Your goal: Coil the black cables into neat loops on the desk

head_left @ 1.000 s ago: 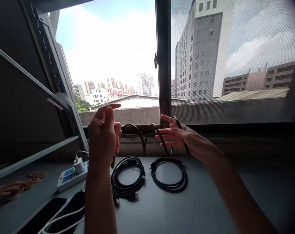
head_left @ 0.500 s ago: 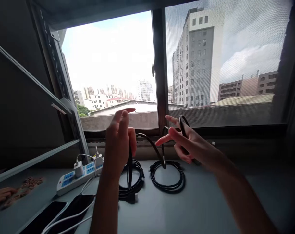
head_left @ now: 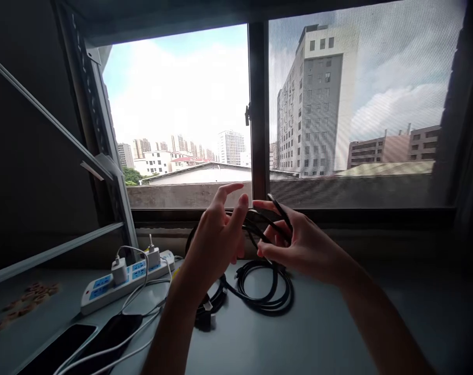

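Note:
Above the desk, a black cable [head_left: 280, 209] hangs in loose loops between my two hands. My right hand [head_left: 298, 239] is closed round part of it, and one loop stands up over the fingers. On the left, my left hand [head_left: 220, 229] has its thumb and index finger stretched out while the other fingers curl in on the cable; their grip is partly hidden behind the hand. Below, a coiled black cable [head_left: 277, 311] lies on the desk. A second black coil [head_left: 219, 302] with a plug lies left of it, partly covered by my left forearm.
A white power strip [head_left: 130, 278] holds plugged-in chargers. White cords [head_left: 119, 344] run over dark phones [head_left: 60, 349] at front left. Small brown pieces [head_left: 29, 299] lie on the far left. A metal shelf frame [head_left: 115, 140] and a window [head_left: 259, 120] stand behind.
My hands have come closer together, the left moving right and up to the cable loops. The loop on my right hand has shifted left. Another person's hand at far left has left the view.

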The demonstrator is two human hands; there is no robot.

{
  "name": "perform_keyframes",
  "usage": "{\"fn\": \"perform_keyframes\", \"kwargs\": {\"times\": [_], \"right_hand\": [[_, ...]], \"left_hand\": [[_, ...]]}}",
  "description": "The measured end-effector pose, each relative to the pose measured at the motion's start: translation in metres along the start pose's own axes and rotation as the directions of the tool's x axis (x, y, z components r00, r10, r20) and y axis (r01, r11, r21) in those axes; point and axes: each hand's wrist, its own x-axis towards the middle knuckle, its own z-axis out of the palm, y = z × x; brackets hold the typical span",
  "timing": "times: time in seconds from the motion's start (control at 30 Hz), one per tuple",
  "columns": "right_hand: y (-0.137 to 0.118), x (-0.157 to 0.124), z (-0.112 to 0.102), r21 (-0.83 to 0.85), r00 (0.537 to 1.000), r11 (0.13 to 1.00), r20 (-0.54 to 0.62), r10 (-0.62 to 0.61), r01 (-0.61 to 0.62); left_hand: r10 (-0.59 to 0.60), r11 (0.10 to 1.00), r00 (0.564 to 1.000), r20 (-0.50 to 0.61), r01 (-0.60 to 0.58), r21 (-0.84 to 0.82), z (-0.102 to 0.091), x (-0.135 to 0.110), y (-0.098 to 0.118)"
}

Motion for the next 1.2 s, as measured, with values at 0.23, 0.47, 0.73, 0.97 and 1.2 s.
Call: {"fn": "perform_keyframes", "kwargs": {"times": [0.23, 0.47, 0.73, 0.97, 1.2], "right_hand": [[0.012, 0.012, -0.012, -0.281, 0.926, 0.959, -0.369, -0.076, -0.033], [0.011, 0.014, -0.008, -0.551, 0.831, 0.832, -0.434, -0.347, 0.059], [0.009, 0.005, -0.007, -0.567, 0.865, 0.774, -0.198, -0.461, 0.283], [0.0, 0.0, 0.008, -0.383, 0.78, 0.868, -0.416, -0.467, 0.316], [0.011, 0.017, 0.011, -0.291, 0.833, 0.931, -0.439, -0.336, 0.222]], "left_hand": [[0.124, 0.968, 0.97, -0.207, -0.073, 0.24, -0.004, -0.001, 0.003], [0.263, 0.807, 0.963, 0.067, -0.257, 0.532, 0.001, 0.006, -0.026], [0.371, 0.814, 0.928, -0.027, -0.312, 0.491, 0.011, 0.017, -0.031], [0.28, 0.94, 0.928, -0.245, -0.214, 0.264, 0.005, 0.015, -0.023], [-0.086, 0.974, 0.954, -0.287, 0.02, -0.225, 0.004, 0.023, -0.037]]}}
